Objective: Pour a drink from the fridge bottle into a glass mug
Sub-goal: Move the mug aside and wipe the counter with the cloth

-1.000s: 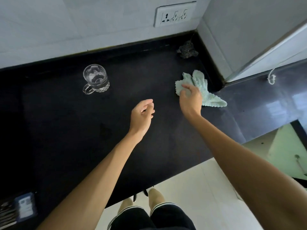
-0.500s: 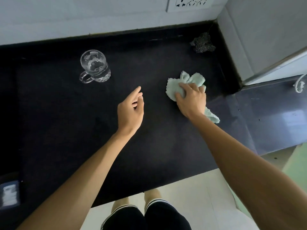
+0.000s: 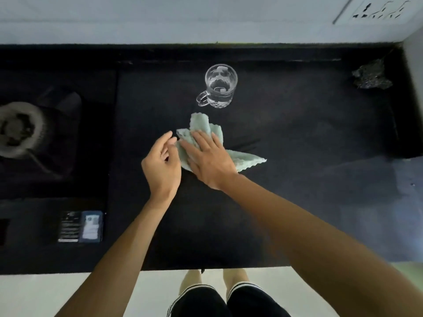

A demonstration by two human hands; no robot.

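A clear glass mug [image 3: 219, 86] stands upright on the black counter [image 3: 286, 202], handle toward the left, near the back wall. Just in front of it lies a pale green cloth [image 3: 206, 129]. My right hand [image 3: 209, 157] presses flat on the cloth with straight fingers. My left hand [image 3: 163, 162] hovers beside it on the left, fingers relaxed, holding nothing. No bottle is in view.
A gas stove burner [image 3: 18, 130] sits at the left, with a small dark packet [image 3: 80, 226] in front of it. A dark scrubber [image 3: 370, 76] lies in the back right corner. A wall socket [image 3: 377, 10] is above. The counter's front edge is near my legs.
My right hand has dragged the cloth leftward across the counter to just in front of the mug and now lies flat on it. My view has shifted left, bringing the stove in.
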